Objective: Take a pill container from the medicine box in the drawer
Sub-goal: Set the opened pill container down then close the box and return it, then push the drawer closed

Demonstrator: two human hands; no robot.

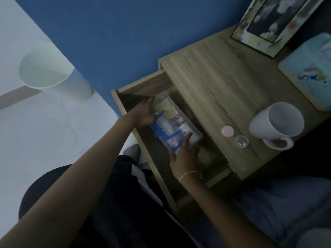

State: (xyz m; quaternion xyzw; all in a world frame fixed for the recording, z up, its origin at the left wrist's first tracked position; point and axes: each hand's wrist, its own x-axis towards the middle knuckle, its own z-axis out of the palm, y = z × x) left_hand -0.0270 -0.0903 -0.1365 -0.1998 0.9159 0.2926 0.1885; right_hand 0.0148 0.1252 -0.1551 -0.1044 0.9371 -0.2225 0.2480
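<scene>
With the left hand point(143, 113) clasped on the far end of the clear medicine box point(176, 122) in the open drawer point(143, 151) and the right hand point(184, 158) gripping its near end, lifting levelly should keep the containers from spilling.

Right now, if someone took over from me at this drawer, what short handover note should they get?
Left hand: on the far end of the clear medicine box.
Right hand: on the near end, thumb over the rim.
The box sits inside the open drawer, packed with small containers.
Done: drawer open, box reached.
Left: pick out one pill container; none is clearly in hand yet.
</scene>
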